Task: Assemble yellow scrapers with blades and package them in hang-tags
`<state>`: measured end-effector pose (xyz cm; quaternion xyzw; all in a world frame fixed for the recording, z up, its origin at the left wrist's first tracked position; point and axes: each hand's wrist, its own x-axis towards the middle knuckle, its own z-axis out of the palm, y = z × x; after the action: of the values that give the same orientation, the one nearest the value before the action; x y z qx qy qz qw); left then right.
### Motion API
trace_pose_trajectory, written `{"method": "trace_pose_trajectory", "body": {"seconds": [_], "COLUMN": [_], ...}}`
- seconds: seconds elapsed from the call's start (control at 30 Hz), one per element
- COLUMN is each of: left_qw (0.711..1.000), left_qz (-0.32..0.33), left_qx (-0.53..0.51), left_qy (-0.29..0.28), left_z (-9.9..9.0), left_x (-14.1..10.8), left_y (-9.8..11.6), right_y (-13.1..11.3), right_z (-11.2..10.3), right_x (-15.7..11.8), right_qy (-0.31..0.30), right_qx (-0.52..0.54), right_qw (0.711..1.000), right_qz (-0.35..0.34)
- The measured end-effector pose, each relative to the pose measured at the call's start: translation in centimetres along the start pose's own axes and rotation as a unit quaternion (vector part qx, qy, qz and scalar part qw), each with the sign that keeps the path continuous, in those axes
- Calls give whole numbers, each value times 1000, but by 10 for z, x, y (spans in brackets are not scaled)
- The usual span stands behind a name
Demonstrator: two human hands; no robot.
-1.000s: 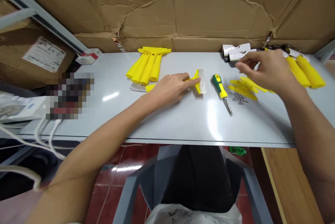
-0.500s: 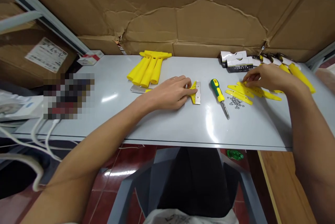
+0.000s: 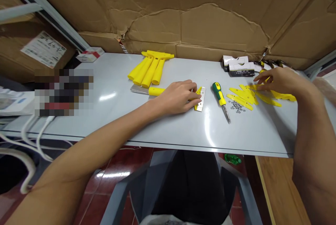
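My left hand [image 3: 181, 97] is closed around a yellow scraper [image 3: 156, 91] lying on the table. The scraper's flat metal end sticks out to the left, and a metal blade [image 3: 201, 103] shows past my fingertips. My right hand [image 3: 278, 79] is just above a spread of flat yellow plastic strips [image 3: 240, 100], its fingers curled. A bit of yellow plastic [image 3: 263, 79] shows between its thumb and fingers, apparently one such strip in a pinch, partly hidden. Between my hands lies a green-and-yellow screwdriver [image 3: 221, 100]. Small metal screws or nuts [image 3: 237, 106] sit in a pile beside the strips.
Yellow T-shaped handles [image 3: 152, 70] lie together at the back left. Small black-and-white boxes [image 3: 240, 68] stand at the back right before a cardboard wall [image 3: 196, 25]. A red-and-white box [image 3: 90, 54] sits at the left corner. White cables [image 3: 39, 137] hang over the left edge.
My right hand has risen slightly off the strips and shifted right, with yellow plastic now between its fingers. The scraper under my left hand has tilted a little. The camera view has shifted slightly.
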<state>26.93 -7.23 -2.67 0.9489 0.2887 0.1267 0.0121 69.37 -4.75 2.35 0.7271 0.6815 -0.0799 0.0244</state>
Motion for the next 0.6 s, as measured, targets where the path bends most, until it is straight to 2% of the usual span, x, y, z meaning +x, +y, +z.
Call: {"method": "trace_pose_trajectory", "body": {"seconds": [0.07,0.23,0.47,0.53,0.6], "left_qw": [1000,999,999,998,998], "left_qz": [-13,-14,6,14,21], "left_qx": [-11,-35,-53,-55,-55], "left_qy": [2,10,-2,-1,0], "left_z": [0,2,4,4,5], "left_x": [0,0,3,3,4], "left_y": [0,-1,-7,-8,-6], "right_y": [2,1,-15,-22,-30], "right_z": [8,21,16,16,17], "right_x": [8,20,6,3,1], "right_qy": [-19,-1,33,79,189], "right_qx": [8,21,35,48,81], "right_qw": [1000,999,998,995,978], "right_qz": [-12,-26,-42,-38,-35]}}
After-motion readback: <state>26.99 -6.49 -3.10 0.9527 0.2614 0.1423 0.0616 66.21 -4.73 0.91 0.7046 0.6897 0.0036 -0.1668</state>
